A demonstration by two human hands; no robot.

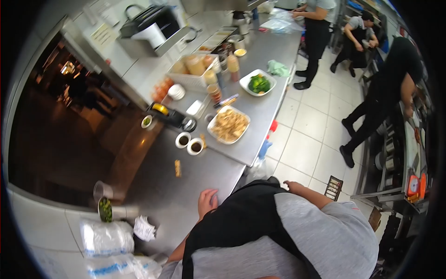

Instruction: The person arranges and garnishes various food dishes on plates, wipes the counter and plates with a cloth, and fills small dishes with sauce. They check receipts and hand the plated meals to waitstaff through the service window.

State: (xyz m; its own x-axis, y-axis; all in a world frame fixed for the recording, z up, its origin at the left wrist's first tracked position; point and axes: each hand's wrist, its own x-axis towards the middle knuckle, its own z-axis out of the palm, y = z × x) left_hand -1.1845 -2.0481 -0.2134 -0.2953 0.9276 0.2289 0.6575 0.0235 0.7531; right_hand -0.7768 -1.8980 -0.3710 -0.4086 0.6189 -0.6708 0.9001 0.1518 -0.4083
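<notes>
Head view of a working kitchen shows, at far left, a clear cup of chopped greens (106, 210) lying on its side or steeply tilted above plastic-wrapped packs (107, 238), with a crumpled white paper (144, 228) beside them on a brushed-metal counter (155, 188). Farther along, a short tan strip (178, 168), ridged and too blurred to identify, lies on bare metal. Just beyond it, a left sauce cup (183, 139) and a right sauce cup (196, 146) stand side by side, both white-rimmed and filled with dark brown, glossy liquid. The person's left hand (207, 201) is at the counter's near edge, unburdened, its fingers loosely bent; whether it presses on the metal cannot be told. Up the counter from that hand, near the right sauce cup, sits a white food dish (228, 124), squarish with rounded corners, heaped to its rim with pale golden, irregular pieces browned in spots. Farther up and to the right, a white bowl (258, 83) holds bright green florets with touches of orange. The person's right hand (291, 186) extends beyond the counter's edge, above the tiled floor (302, 144); whether it grasps anything cannot be told. Three co-workers in dark aprons or clothing stand at right.
</notes>
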